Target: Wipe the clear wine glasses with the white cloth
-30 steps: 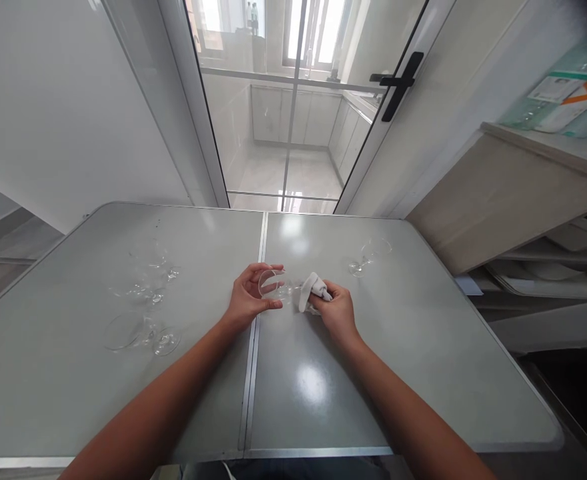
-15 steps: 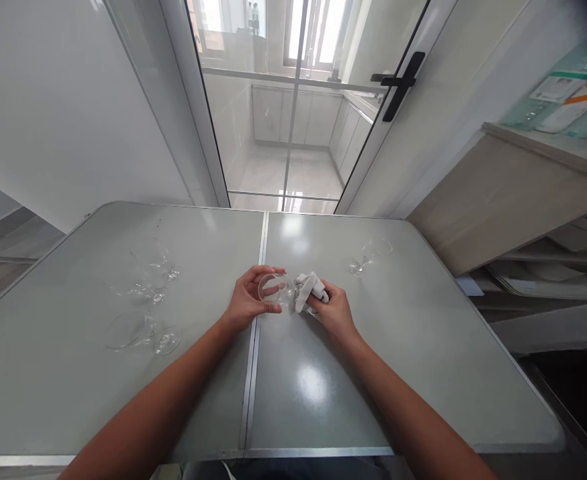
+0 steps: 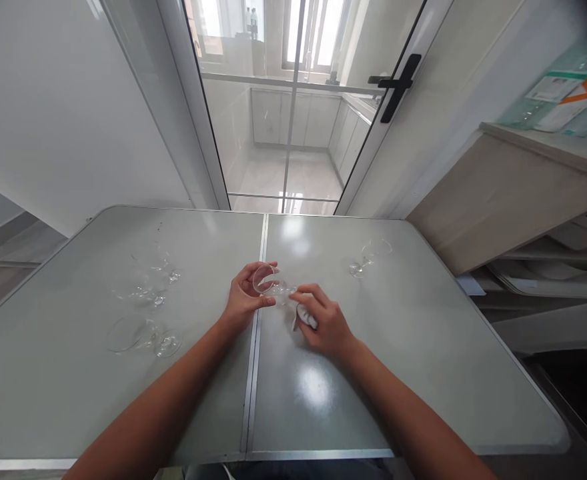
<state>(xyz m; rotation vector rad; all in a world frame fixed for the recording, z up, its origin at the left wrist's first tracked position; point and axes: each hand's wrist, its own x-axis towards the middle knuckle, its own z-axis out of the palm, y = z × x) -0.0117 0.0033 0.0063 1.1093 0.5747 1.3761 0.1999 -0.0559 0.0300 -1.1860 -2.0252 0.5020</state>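
My left hand (image 3: 241,303) is curled round the base of a clear wine glass (image 3: 269,283), which I hold on its side over the middle seam of the grey folding table (image 3: 423,373). My right hand (image 3: 323,323) has a small white cloth (image 3: 303,318) bunched under its palm. Its thumb and forefinger reach to the glass's stem at the right. The cloth is mostly hidden by the fingers.
Several clear wine glasses (image 3: 146,293) lie on their sides on the table's left half. One more wine glass (image 3: 368,257) lies at the right back. A glass door with a black handle (image 3: 393,83) stands behind the table; shelves (image 3: 538,220) are at right.
My right hand has drawn the cloth off the glass and down under its palm, and its fingers have stretched to the stem. The left hand tilted the glass slightly.
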